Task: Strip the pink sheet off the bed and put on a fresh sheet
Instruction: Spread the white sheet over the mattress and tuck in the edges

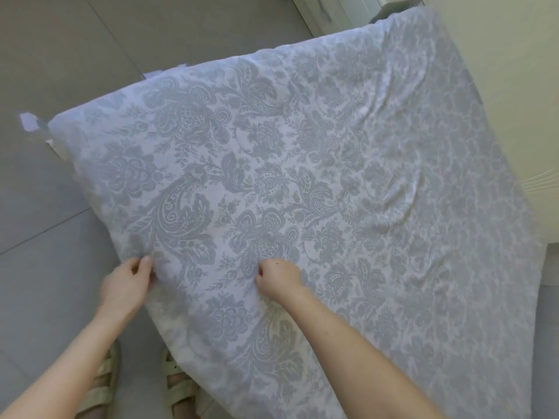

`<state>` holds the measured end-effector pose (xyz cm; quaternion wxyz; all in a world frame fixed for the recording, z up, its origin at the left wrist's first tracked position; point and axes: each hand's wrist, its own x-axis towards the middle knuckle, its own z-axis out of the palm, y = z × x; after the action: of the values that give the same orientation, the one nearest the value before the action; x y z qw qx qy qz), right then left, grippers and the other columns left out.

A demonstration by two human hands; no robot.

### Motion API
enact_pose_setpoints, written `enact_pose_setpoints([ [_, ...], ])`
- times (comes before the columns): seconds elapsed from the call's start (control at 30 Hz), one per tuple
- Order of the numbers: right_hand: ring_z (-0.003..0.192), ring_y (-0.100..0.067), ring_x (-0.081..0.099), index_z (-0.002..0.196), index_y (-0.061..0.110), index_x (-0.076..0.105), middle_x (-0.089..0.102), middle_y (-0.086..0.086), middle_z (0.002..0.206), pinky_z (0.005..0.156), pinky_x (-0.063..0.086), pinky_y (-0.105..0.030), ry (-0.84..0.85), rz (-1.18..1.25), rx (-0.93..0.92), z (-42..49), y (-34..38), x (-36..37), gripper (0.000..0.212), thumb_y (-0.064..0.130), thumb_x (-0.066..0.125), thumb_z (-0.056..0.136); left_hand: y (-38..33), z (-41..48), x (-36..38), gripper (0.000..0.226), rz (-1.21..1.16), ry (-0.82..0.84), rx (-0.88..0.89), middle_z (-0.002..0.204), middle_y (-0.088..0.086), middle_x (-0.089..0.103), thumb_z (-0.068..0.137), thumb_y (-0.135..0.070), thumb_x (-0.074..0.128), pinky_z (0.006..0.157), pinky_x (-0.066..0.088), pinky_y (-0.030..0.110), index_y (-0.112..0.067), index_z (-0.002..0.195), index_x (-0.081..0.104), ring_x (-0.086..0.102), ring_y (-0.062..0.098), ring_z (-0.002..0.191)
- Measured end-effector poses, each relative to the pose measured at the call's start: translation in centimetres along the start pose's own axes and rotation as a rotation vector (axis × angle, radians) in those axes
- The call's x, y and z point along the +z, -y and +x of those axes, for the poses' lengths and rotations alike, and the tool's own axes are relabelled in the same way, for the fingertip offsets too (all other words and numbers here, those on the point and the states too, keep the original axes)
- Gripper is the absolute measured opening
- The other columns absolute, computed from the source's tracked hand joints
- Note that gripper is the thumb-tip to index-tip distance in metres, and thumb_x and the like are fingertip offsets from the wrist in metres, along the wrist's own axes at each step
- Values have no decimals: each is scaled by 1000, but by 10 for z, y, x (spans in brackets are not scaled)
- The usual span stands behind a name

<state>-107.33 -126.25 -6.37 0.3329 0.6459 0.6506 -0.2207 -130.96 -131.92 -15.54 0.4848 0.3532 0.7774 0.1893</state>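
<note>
We take this for a bedroom in a home: a bed fills most of the view, covered edge to edge by a pale sheet printed with grey flowers and paisley. Beyond the bed's far corner stands a white drawer unit with slim handles. A cream panel with carved lines runs along its right edge, the floor is large grey tiles, and by the near edge we see feet in pale strapped sandals.

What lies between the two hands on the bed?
Only the patterned sheet: a bare stretch of it runs from the left hand to the right hand, and both hands grip the fabric. The head view shows this.
</note>
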Motion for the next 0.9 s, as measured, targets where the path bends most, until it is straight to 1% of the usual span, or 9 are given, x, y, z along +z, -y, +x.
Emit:
enact_pose_setpoints([
  [0.1,83,-26,53,87,15,53,64,-12,102,68,34,-28,-5,21,21,4,4,3,13,19,42,93,-23,32,-20,57,-157,-104,-49,93,18,67,91,-59,44,84,47,43,-4,92,58,62,37,90],
  [0.27,78,-23,47,77,15,46,53,-6,82,67,35,-28,-4,31,38,10,23,3,20,24,41,94,-61,59,-42,42,34,-240,38,98,30,60,101,-33,36,70,36,39,3,87,54,55,43,94],
  [0.4,74,-23,46,60,21,33,42,3,65,53,29,-26,18,40,45,8,37,-3,35,20,42,94,-51,61,-53,44,246,-260,130,89,26,62,101,-33,33,63,31,36,-2,79,55,57,42,86],
  [0.53,74,-23,45,60,19,33,35,3,62,49,25,-25,25,16,70,6,47,-5,35,19,42,93,-40,55,-69,44,356,-333,395,68,24,61,101,-26,37,55,33,35,-4,66,51,58,43,66],
  [0.6,75,-24,46,63,15,37,39,1,65,48,22,-25,15,27,78,7,49,-5,31,18,41,94,-35,54,-77,41,377,-338,454,61,23,59,99,-19,45,53,34,36,-3,62,50,57,44,59],
  [0.67,77,-23,46,66,14,39,50,-5,76,51,26,-26,-4,36,71,7,51,-6,29,18,41,94,-32,60,-80,39,374,-309,384,68,27,61,100,-20,43,58,38,39,-1,67,54,59,47,68],
  [0.73,80,-25,49,72,13,46,55,-8,85,54,28,-27,-21,70,64,4,50,-6,25,21,41,95,-29,70,-73,41,353,-250,223,84,33,61,100,-27,37,67,40,41,1,79,59,58,50,84],
  [0.83,77,-25,49,69,15,45,49,-2,72,51,28,-25,-28,157,90,-7,38,-5,29,26,41,96,-33,74,-61,45,255,-211,55,99,36,59,102,-30,31,77,42,46,4,89,57,54,51,96],
  [0.9,78,-23,50,75,15,46,51,0,76,58,35,-27,-24,220,132,-17,26,0,26,32,46,95,-37,67,-54,51,192,-202,24,104,37,58,102,-33,27,83,42,49,7,96,57,53,51,100],
])
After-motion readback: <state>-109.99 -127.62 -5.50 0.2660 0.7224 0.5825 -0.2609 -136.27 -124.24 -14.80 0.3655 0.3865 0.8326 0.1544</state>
